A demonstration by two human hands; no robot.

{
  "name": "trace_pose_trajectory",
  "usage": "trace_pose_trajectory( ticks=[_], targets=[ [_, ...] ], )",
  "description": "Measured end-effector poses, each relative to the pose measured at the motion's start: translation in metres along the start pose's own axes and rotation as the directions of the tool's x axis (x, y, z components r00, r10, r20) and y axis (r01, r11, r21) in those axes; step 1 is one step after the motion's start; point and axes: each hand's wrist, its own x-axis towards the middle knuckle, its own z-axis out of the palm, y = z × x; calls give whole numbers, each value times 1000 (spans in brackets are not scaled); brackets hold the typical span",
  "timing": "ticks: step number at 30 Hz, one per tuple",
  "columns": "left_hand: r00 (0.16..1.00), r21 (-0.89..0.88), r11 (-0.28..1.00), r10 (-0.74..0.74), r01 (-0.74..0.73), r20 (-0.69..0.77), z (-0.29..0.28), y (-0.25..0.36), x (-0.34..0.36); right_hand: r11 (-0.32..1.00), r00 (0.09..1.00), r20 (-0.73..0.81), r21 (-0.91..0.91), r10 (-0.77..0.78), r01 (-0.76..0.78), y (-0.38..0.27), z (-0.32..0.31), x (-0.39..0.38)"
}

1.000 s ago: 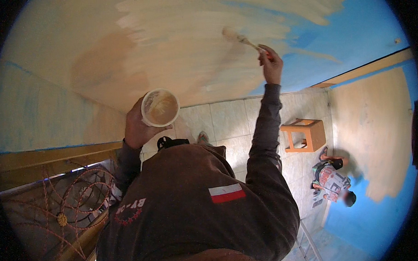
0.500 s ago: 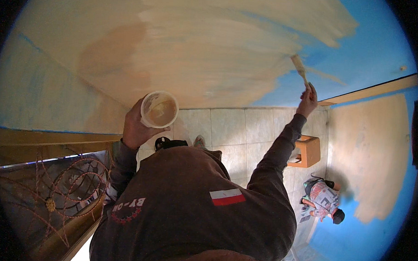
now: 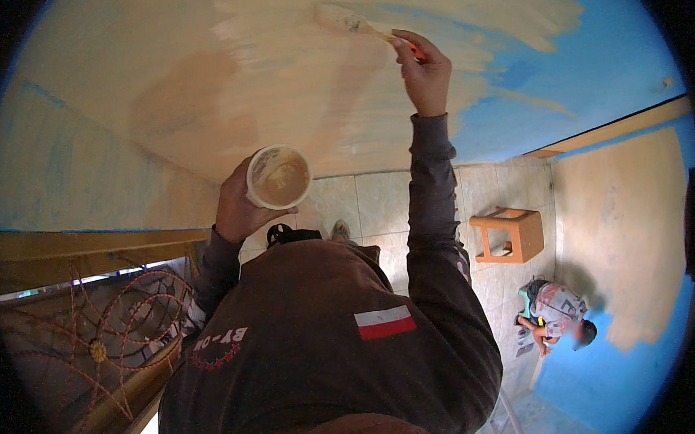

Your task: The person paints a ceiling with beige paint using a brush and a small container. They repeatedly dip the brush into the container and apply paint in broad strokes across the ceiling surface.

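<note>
My left hand is wrapped round a round plastic tub with beige paint inside, held in front of my chest. Up at the wall, my right hand grips the orange-ended handle of a paintbrush. Its pale, paint-covered bristles point left and lie against or very close to the beige painted area. Streaky beige strokes cover much of this wall. Bright blue shows at its right, with a ragged border between the colours.
An orange-brown stool stands on the tiled floor at right. Beyond it another person crouches by a part-beige, part-blue side wall. At left is a window opening with a curled metal grille. Ladder-like legs show at lower right.
My right hand has carried the paintbrush left and up the wall, from the blue border onto the beige area. The tub sits slightly further right in view, still in my left hand.
</note>
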Motion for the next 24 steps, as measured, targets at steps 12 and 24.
trace_pose_trajectory(
  ticks=[12, 24],
  targets=[
    [991, -45, 992, -118, 115, -65, -16, -5, -26, 987, 977, -203, -128, 67, -94, 32, -155, 20],
    [993, 32, 994, -103, 105, -58, -17, -3, -26, 761, 753, -570, -632, -329, -146, 48, -208, -7]
  ],
)
